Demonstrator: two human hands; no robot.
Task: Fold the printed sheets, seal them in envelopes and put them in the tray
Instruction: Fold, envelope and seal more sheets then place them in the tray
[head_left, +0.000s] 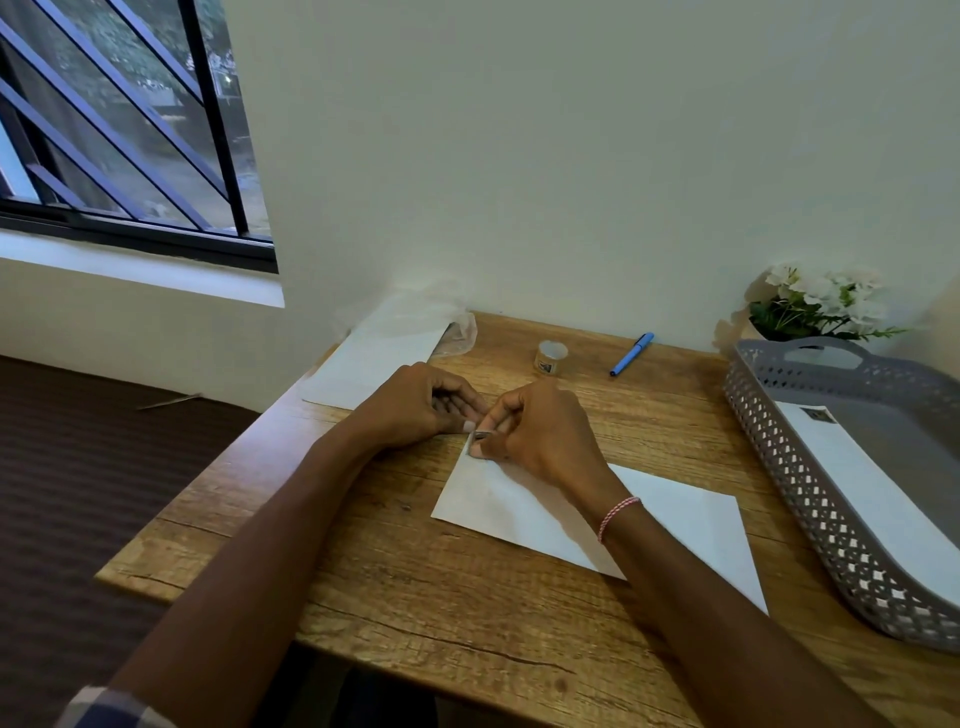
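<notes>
Pinching a small dark square (477, 437) with the right hand (540, 434), fingers curled tight, at the far-left corner of the envelope (675, 519) lying flat on the table (467, 623). Touching that same corner with the left hand (415, 408), thumb tip down, fingers curled; cannot tell whether gripping. Second envelope (857, 467) in the tray (779, 441), right.

Single head view, wide-angle: looks forward and down over desk (395, 613), close; wall (571, 156) beyond.
</notes>
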